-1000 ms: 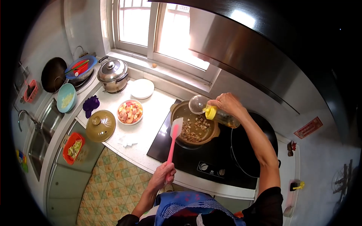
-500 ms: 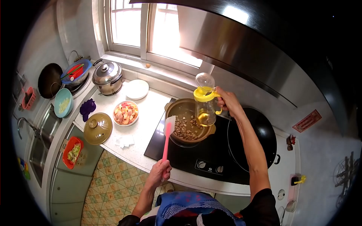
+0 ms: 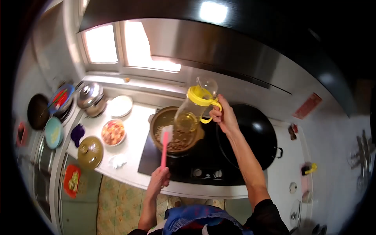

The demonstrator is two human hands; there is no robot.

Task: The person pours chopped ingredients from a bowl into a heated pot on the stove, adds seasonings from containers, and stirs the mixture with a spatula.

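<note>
My right hand is wrapped round the yellow handle of a clear oil jug. The jug leans to the left over the clay pot, with yellow oil low inside it and its clear lid swung up. In my left hand is the pink handle of a spatula. Its pale blade is over the left part of the pot; whether it touches the food is blurred. Small brown pieces of food lie on the pot's bottom.
A large black wok stands on the cooktop, right of the pot. Leftward on the counter are a bowl of raw meat, a white plate, a brown lid and a steel pot. The range hood hangs overhead.
The camera view has shifted, so the scene sits further left. The oil jug has tipped further toward the pot. The spatula's blade has come farther over the pot.
</note>
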